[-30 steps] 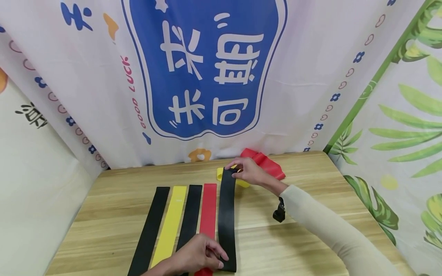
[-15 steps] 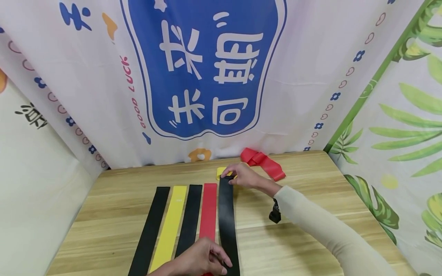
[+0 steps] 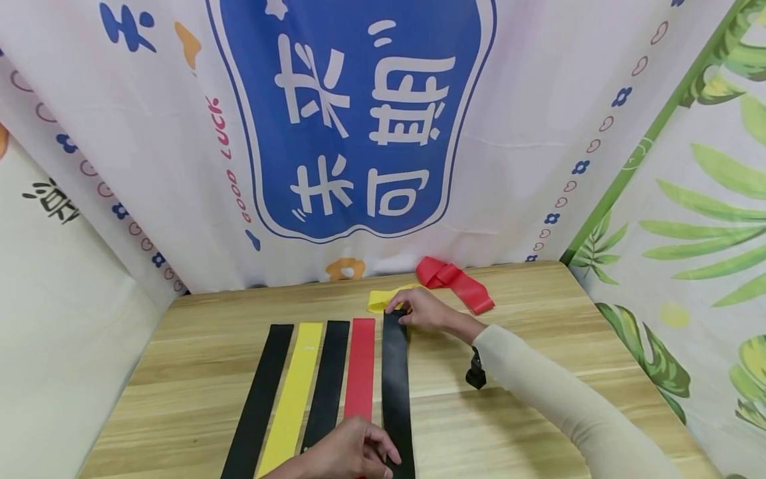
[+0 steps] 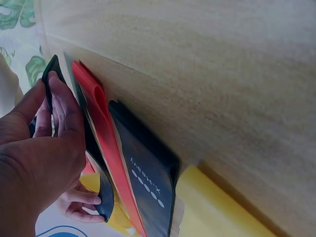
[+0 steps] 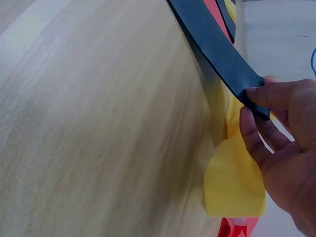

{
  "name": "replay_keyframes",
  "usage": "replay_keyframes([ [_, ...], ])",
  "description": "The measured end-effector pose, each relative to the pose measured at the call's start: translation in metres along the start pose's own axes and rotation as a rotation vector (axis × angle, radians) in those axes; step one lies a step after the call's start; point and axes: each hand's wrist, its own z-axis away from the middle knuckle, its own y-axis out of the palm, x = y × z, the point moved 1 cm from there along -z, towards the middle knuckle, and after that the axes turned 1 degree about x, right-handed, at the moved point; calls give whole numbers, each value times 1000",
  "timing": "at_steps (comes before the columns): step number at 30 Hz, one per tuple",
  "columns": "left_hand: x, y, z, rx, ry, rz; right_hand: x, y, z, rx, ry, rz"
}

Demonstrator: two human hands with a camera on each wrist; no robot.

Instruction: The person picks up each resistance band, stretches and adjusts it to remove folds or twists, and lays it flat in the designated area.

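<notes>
A black resistance band (image 3: 395, 372) stretches lengthwise between my two hands, at the right of a row of flat bands. Its far end is pinched between the thumb and fingers of my right hand (image 3: 423, 308); the right wrist view shows this end of the black band (image 5: 256, 108) raised off the table. At the near end, my left hand (image 3: 354, 451) grips the band, with its edge between thumb and fingers in the left wrist view. Left of it lie a red band (image 3: 361, 362), a black band (image 3: 326, 379) marked "X-Heavy", a yellow band (image 3: 294, 392) and another black band (image 3: 258, 399).
Behind my right hand lies a loose yellow band (image 3: 380, 301). A crumpled red band (image 3: 461, 285) rests at the wooden table's (image 3: 509, 426) back edge, close to the printed curtain (image 3: 509, 166).
Both hands have shifted slightly toward me with the black band, its far end now nearer than before. The loose yellow band's visible end has slid a little left.
</notes>
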Motion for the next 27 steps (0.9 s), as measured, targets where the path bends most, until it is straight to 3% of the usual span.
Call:
replay_keyframes([
  [6,2,3,-2,-54,-27,13,-3,2,0,4,10,2],
  [9,22,1,-8,-44,-7,-1,-4,4,0,9,14,22],
  [14,67,-3,-24,-13,41,63,-8,8,-1,15,26,55],
  [18,83,-2,-31,-9,8,125,-11,10,-1,18,22,76],
  [20,80,1,-31,-23,-51,188,-13,11,-2,19,9,83],
  [23,65,6,-26,-55,-143,256,-16,13,-2,25,-15,85],
  [27,39,10,-17,-69,-187,226,-16,14,-3,38,-38,81],
])
